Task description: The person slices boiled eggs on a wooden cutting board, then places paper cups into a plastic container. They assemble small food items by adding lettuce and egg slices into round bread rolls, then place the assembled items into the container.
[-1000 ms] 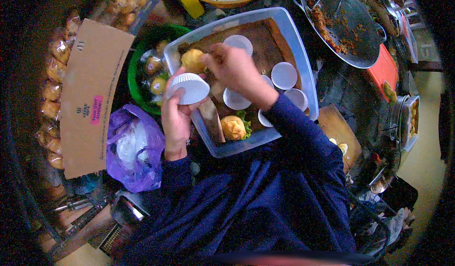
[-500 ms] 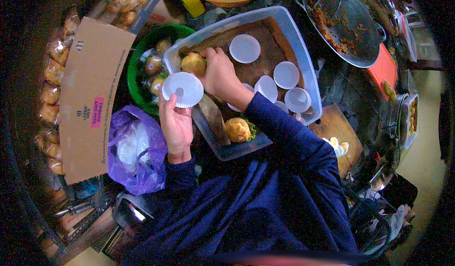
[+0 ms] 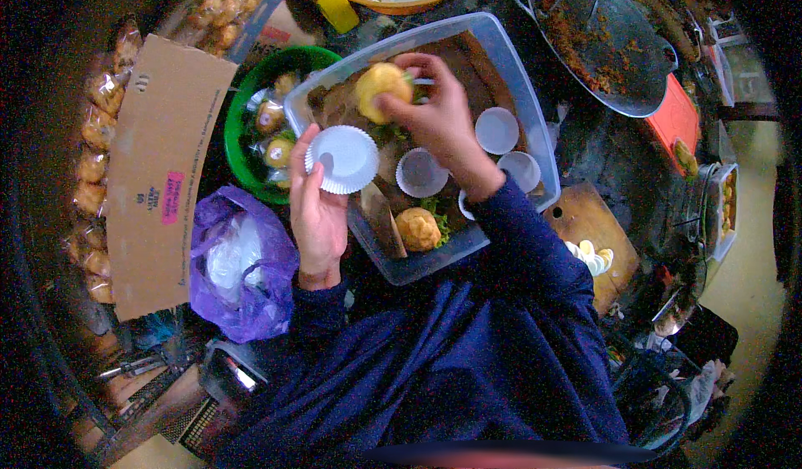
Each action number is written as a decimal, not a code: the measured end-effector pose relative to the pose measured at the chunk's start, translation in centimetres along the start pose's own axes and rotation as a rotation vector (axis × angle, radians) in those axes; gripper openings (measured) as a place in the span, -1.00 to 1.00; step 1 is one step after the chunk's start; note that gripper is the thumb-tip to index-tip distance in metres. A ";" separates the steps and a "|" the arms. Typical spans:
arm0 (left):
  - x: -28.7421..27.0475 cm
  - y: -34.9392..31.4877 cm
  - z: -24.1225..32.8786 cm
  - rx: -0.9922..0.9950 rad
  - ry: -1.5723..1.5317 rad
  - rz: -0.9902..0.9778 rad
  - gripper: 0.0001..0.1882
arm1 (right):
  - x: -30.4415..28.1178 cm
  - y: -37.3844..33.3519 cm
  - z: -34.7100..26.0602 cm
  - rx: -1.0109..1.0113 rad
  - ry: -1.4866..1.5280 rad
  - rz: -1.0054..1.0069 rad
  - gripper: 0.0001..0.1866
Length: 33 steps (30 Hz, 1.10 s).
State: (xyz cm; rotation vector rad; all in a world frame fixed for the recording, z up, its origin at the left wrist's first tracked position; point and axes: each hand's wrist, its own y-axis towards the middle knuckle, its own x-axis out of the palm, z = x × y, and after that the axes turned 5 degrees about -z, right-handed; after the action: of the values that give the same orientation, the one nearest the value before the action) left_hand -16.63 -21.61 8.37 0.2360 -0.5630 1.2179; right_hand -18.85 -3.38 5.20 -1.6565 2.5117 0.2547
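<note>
My left hand (image 3: 319,233) holds a white fluted paper cup (image 3: 344,162) between thumb and fingers, its hollow side facing up. In my right hand (image 3: 449,122) is a round golden bun (image 3: 382,93) with green lettuce at its side, gripped by thumb and fingers above a clear plastic tub (image 3: 525,106). The bun is apart from the cup. Inside the tub, on a brown lining, sit several more paper cups, such as one (image 3: 422,173) below my right hand. Another bun (image 3: 417,230) with lettuce rests at the tub's near corner.
Left of the tub stand a green basin (image 3: 233,139) of wrapped buns, a purple plastic bag (image 3: 210,273) and a cardboard flap (image 3: 159,181). On the right are a wok (image 3: 643,68) with brown filling, a wooden board (image 3: 608,214) and egg slices (image 3: 591,258). A yellow bottle (image 3: 333,3) lies beyond.
My right hand has lifted the bun from the tub's left side and carried it to the right. My left hand has shifted slightly right with the paper cup.
</note>
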 end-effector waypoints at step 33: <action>7.0 -2.2 -7.8 -0.604 -0.191 -0.371 -0.56 | -12.3 -11.9 -4.3 0.174 0.099 -0.164 -0.53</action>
State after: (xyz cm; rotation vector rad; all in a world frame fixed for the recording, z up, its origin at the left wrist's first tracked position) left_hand -10.78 -12.97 5.76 -0.0585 -0.9780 0.6302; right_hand -3.15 2.18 10.90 -1.8302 2.3683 -0.0611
